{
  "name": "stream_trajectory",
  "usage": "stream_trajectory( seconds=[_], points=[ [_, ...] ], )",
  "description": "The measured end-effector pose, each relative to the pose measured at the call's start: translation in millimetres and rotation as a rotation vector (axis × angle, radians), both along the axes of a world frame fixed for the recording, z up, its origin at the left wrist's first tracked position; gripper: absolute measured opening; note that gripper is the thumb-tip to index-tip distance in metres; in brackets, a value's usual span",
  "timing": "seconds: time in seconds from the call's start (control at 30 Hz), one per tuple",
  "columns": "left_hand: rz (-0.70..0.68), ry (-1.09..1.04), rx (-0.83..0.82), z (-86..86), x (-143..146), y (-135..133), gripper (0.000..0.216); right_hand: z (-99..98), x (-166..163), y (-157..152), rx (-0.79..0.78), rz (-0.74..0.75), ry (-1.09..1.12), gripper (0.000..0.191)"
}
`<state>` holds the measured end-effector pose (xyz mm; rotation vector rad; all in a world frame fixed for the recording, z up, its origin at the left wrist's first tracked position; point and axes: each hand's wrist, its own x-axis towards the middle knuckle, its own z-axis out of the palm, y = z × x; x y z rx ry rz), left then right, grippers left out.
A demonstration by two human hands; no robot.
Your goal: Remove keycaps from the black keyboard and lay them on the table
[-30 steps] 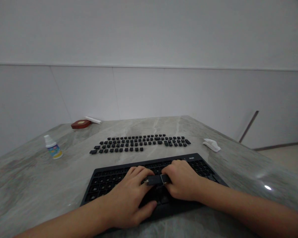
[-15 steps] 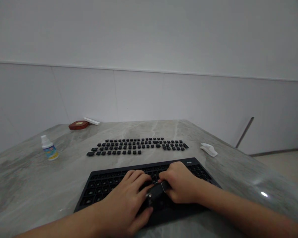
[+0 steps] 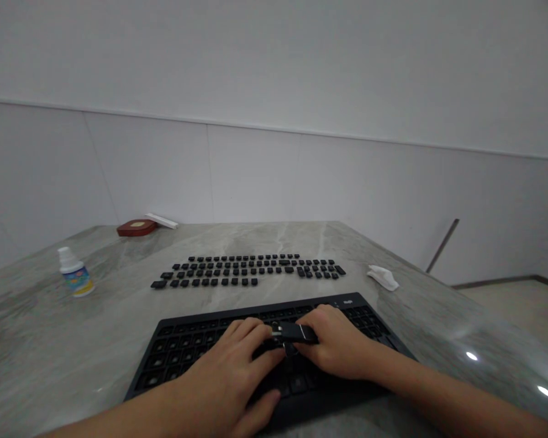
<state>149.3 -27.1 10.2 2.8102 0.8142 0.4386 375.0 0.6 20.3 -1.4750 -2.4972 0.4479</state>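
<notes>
A black keyboard (image 3: 189, 340) lies in front of me with many keycaps off, its sockets bare on the left side. My right hand (image 3: 340, 340) is closed around a small black keycap puller (image 3: 292, 332) with a metal end, held nearly level above the keys. My left hand (image 3: 231, 371) rests over the keyboard's middle, fingers extended and thumb apart. Its fingertips are close to the puller's metal end; whether they touch it I cannot tell. Behind the keyboard, loose black keycaps (image 3: 226, 282) are laid out in rows on the table.
On the grey marbled table (image 3: 105, 340) a white spray bottle (image 3: 75, 274) stands at left. At the back left are a red-brown case (image 3: 137, 228) and a white strip (image 3: 162, 220). A crumpled white tissue (image 3: 382, 277) lies at right. A wall rises behind.
The keycap puller has swung from a slant toward my left hand to nearly level and moved up, off my left thumb. The view has shifted slightly.
</notes>
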Motion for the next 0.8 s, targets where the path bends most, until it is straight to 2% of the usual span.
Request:
stream_trajectory(
  seconds=[0.23, 0.3, 0.43, 0.5, 0.6, 0.7, 0.8],
  points=[
    [0.004, 0.048, -0.030, 4.3, 0, 2, 0.036, -12.0, 15, 7, 0.000, 0.252, 0.054, 0.012],
    [0.004, 0.049, -0.015, 5.0, 0, 3, 0.038, -14.8, 17, 7, 0.036, 0.217, 0.078, 0.013],
    [0.017, 0.066, -0.011, 6.1, -1, 2, 0.042, -12.9, 16, 3, 0.022, 0.147, 0.129, 0.039],
    [0.027, 0.082, -0.017, 6.1, 0, 2, 0.043, -11.3, 13, -1, 0.003, 0.148, 0.114, 0.044],
    [0.025, 0.065, 0.011, 2.7, -1, 4, 0.046, -12.3, 6, -5, -0.009, 0.076, 0.117, 0.033],
    [0.003, 0.002, 0.079, -4.4, -3, 7, 0.043, -14.9, -1, -6, -0.011, -0.102, 0.136, 0.013],
    [-0.008, -0.036, 0.130, -10.1, -5, 9, 0.040, -13.6, -7, -6, -0.029, -0.193, 0.136, 0.008]
  ],
)
